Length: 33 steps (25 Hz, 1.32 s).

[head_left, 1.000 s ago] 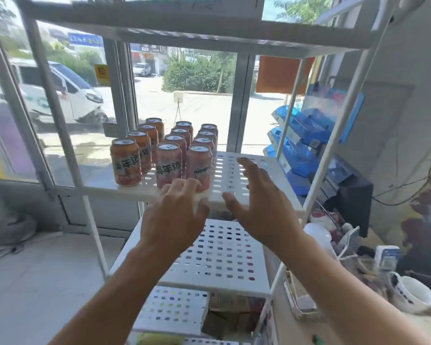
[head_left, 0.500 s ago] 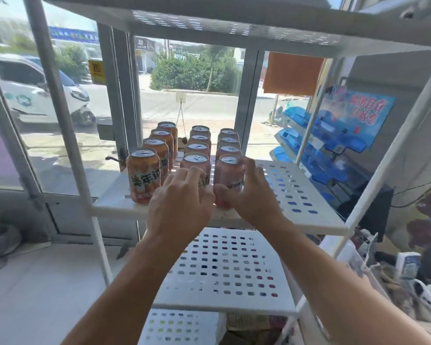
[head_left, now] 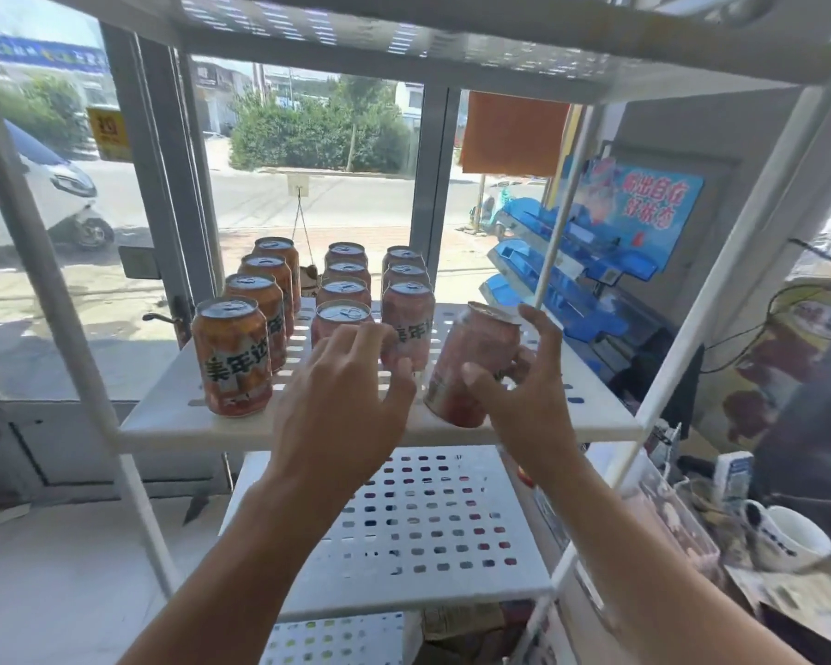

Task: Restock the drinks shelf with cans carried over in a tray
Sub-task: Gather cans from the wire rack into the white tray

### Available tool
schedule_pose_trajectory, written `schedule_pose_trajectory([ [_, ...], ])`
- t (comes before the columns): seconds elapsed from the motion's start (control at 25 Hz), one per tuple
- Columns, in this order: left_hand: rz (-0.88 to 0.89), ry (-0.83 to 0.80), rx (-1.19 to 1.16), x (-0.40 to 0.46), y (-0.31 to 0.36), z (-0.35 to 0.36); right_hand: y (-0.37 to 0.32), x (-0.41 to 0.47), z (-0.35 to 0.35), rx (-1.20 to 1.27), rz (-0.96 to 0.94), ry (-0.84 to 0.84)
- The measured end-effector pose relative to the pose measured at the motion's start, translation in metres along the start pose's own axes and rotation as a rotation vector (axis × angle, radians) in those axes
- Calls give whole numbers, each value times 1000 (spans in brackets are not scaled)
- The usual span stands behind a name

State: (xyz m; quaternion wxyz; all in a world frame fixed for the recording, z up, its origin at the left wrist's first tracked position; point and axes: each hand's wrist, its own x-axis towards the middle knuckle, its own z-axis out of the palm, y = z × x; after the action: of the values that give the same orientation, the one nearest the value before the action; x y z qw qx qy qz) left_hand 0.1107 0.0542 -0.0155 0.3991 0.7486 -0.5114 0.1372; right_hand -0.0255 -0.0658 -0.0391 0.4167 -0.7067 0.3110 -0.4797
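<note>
Several orange drink cans stand in three rows on the white perforated shelf. The left row's front can stands alone near the shelf's front edge. My right hand holds one can between thumb and fingers; it tilts to the right, just right of the right row. My left hand is spread with relaxed fingers in front of the middle row's front can, hiding its lower part. Whether it touches that can is unclear. No tray is in view.
A second perforated shelf lies below and another shelf overhead. White rack posts stand at the corners. A blue display rack is behind on the right. A white mug and clutter sit on the counter at right. Glass windows lie behind.
My right hand has drawn the right row's front can to the right and tipped it. My left hand's fingers have loosened off the middle front can. The view has moved closer.
</note>
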Motion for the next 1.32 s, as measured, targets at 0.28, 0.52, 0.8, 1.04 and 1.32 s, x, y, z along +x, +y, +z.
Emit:
schedule_pose_trajectory([
  [0.28,156,-101,-135,1,51,37,-3,-27,-80,-58,56,166],
  [0.52,243,-204,-235,-4,94,78,2,-50,-137,-251,45,326],
  [0.8,440,-350,-308,-27,159,130,16,-98,-207,-340,128,491],
  [1.04,589,-494,-359,-70,226,181,44,-157,-279,-424,309,648],
  [1.32,692,-685,-345,-136,287,229,93,-237,-366,-467,719,780],
])
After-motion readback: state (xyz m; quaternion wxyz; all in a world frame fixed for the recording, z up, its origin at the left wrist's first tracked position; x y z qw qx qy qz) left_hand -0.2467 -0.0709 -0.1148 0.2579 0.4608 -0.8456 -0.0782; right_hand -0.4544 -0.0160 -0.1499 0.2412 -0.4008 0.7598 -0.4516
